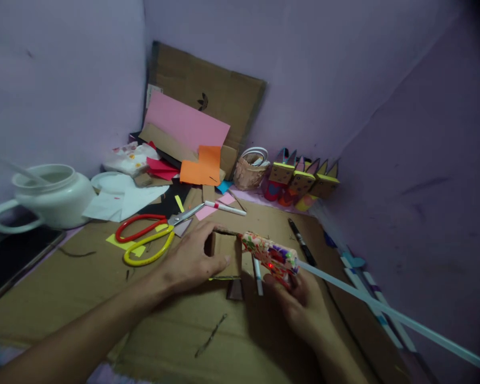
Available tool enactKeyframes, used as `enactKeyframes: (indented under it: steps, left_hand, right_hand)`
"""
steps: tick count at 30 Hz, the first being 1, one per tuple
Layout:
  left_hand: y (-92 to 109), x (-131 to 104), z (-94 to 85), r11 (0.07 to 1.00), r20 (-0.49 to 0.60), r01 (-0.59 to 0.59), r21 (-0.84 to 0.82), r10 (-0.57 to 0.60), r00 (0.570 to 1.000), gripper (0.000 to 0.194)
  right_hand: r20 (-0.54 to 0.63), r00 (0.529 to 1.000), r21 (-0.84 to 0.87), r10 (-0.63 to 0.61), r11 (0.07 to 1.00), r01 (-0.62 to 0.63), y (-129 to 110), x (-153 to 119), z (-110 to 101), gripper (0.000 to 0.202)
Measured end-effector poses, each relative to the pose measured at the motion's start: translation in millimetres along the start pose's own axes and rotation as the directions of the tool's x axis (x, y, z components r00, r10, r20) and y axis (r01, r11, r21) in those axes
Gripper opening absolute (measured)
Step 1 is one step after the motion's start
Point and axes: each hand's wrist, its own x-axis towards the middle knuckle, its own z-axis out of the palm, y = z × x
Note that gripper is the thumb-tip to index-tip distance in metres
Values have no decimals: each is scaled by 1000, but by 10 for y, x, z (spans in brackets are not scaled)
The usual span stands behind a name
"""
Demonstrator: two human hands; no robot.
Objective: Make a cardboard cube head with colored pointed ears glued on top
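One box point(229, 255), on or just above the board point(164, 330), gripped at its left side by the left hand point(196, 256): likely light, stiff, crushable; best held by opposite walls. One glue gun point(269, 253), right hand point(300, 304) closed round its handle, nozzle at the box's edge.

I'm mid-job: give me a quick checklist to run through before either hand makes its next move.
1. Box held: ok, in the left hand.
2. Glue gun held: ok, the right hand grips its handle.
3. Red light lit: ok, it glows on the gun's side.
4. Glue stick in place: ok, a long length sticks out of the back.
5. Glue gun touching the box: cannot tell; its front end is at the box's right edge, but contact is unclear.
6. Scissors well away: not ok, I'd say; they lie close to the left hand.
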Motion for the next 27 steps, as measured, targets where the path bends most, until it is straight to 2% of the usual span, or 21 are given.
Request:
enactKeyframes:
  steps: [3,7,20,27]
  left_hand:
    - [-7,-6,-15,1000,35,-5,11,5,999,45]
    - [-5,-20,-16,998,45,-21,55,18,999,46]
    - [27,-36,-24,993,21,-17,115,15,1000,51]
    - [44,-49,1,987,-8,-52,154,54,999,52]
  right_hand:
    - [-7,1000,13,-11,1000,11,12,7,-8,26]
    - [-13,1000,-57,-10,998,9,72,-5,-32,24]
    - [-40,999,-123,-32,992,27,113,-37,-27,24]
    - [-23,997,-161,-72,985,68,20,-24,-16,28]
